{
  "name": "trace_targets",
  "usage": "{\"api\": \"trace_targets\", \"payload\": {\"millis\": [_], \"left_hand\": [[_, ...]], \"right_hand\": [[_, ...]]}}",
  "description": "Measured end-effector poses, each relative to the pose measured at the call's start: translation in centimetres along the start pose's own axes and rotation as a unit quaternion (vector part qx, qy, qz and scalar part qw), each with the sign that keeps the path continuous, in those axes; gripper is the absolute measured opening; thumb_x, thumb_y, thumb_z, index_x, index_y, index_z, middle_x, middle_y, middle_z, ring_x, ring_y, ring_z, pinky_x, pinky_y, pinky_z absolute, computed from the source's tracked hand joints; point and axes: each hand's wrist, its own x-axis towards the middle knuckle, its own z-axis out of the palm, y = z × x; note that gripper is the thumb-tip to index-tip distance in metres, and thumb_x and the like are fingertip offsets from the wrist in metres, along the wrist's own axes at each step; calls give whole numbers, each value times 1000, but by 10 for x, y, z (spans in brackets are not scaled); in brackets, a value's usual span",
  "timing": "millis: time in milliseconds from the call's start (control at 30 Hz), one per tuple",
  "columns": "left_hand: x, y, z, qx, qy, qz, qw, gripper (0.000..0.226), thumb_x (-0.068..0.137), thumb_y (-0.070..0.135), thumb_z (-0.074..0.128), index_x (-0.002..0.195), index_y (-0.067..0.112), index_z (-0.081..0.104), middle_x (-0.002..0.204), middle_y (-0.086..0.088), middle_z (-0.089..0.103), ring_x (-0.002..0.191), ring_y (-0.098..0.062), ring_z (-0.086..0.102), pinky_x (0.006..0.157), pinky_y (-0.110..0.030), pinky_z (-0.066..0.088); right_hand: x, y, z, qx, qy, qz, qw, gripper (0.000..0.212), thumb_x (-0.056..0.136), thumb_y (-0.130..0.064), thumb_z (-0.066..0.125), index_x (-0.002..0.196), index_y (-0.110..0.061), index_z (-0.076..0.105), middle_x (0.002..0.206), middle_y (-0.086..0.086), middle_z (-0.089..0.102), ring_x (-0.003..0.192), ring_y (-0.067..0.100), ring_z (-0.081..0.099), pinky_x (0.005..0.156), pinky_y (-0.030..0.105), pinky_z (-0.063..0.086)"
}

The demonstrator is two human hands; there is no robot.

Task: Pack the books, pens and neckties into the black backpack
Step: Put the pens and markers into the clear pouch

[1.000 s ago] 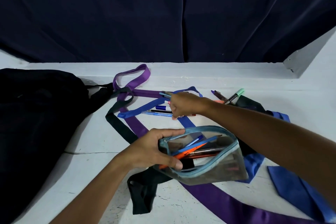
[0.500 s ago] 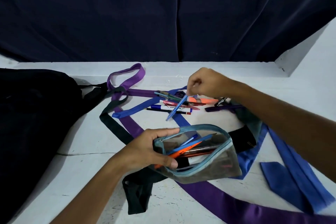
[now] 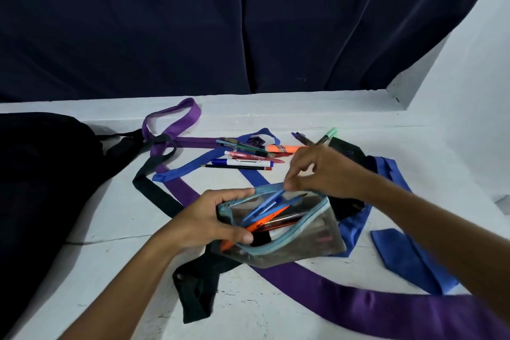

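Since half a second ago the right hand [image 3: 320, 171] has come back from the far pile of pens to the mouth of the clear pencil pouch [image 3: 287, 229], bringing a blue pen [image 3: 265, 204] with it; the pen now slants down into the pouch, its upper end pinched between the curled thumb and fingertips at the pouch's far rim. The left hand [image 3: 209, 218] holds the pouch as before, thumb on the far edge and fingers curled round the near left corner, keeping the zip mouth spread wide. Inside lie an orange pen [image 3: 265, 222], other blue ones and a dark one.

Beyond the pouch, the loose pens [image 3: 242, 158] lie in a cluster on the white table [image 3: 110, 218], with an orange highlighter [image 3: 281, 148] at the cluster's far right side and a green-capped pen [image 3: 328, 135] further right. A purple necktie [image 3: 176, 124], a blue necktie [image 3: 408, 254] and a black necktie [image 3: 154, 187] trail across one another around and under the pouch. The black backpack [image 3: 41, 174] sits at the left edge, well apart from the pouch, with bare table between them. The dark curtain [image 3: 220, 22] hangs along the table's far edge; a white wall [image 3: 474, 85] closes the right side.
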Motion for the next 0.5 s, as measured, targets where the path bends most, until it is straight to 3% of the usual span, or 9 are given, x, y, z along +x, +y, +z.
{"api": "trace_targets", "payload": {"millis": [100, 200, 300, 433, 500], "left_hand": [[1, 0, -2, -1, -6, 0, 1000, 79, 59, 2, 89, 130, 18, 59, 122, -3, 69, 112, -18, 66, 90, -30, 55], [1, -2, -2, 9, 3, -6, 1000, 84, 54, 10, 91, 130, 21, 59, 121, 1, 70, 114, -17, 65, 96, -32, 53], [1, -1, -2, 17, 11, -11, 1000, 83, 51, 11, 89, 128, 26, 60, 119, 3, 71, 114, -15, 65, 97, -35, 52], [0, -1, -2, 20, 11, -14, 1000, 79, 58, 2, 87, 129, 25, 60, 118, 3, 71, 113, -15, 66, 94, -32, 53], [-1, 0, 0, 21, 7, -12, 1000, 79, 62, -2, 86, 131, 23, 58, 120, 4, 70, 114, -15, 65, 96, -32, 52]], "right_hand": [[7, -5, 9, -126, -90, 1, 988, 24, 88, -39, 68, 68, -51, 68, 127, -14, 52, 118, 5, 39, 95, 28, 31], [31, -8, 2, -59, -32, -44, 997, 14, 93, -18, 63, 89, -17, 77, 105, -5, 67, 95, 1, 56, 80, 13, 38], [70, 2, -1, -72, 35, -39, 996, 16, 91, -6, 61, 96, -5, 76, 95, 5, 72, 84, 7, 60, 74, 21, 46], [107, 14, 17, -118, -46, 19, 992, 14, 87, -4, 65, 96, -2, 76, 97, 9, 74, 78, 7, 61, 63, 10, 41], [119, 19, 28, -162, -78, 39, 983, 13, 85, -8, 70, 93, 0, 75, 96, 12, 74, 76, 11, 63, 64, 17, 46]]}}
